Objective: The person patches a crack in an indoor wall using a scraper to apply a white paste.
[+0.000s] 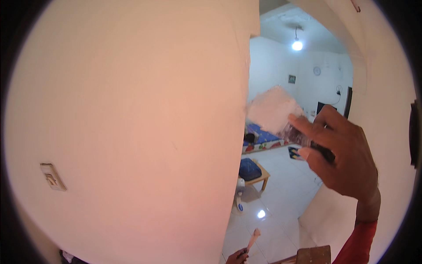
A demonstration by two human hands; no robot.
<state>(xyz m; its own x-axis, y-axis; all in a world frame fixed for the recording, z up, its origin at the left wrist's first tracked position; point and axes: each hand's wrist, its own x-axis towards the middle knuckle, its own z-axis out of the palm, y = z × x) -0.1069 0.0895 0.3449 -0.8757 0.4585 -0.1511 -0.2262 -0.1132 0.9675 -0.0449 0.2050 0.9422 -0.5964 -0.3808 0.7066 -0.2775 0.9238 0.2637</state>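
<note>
My right hand (345, 154) is raised at the right, closed on the handle of a wide scraper (274, 110) whose blade is coated in pale paste, held by the corner of the plaster wall (145, 114) at the doorway; whether the blade touches it I cannot tell. At the bottom centre my left hand (237, 256) grips a narrower spatula (254, 238) with pinkish paste on it, tilted upward.
A wooden surface (313, 255) is below me. Through the arched opening are a low table (263, 175) with a dark blue item, a mattress (268, 143), a hanging bulb (297, 45) and tiled floor (281, 207). A switch (52, 177) is on the left wall.
</note>
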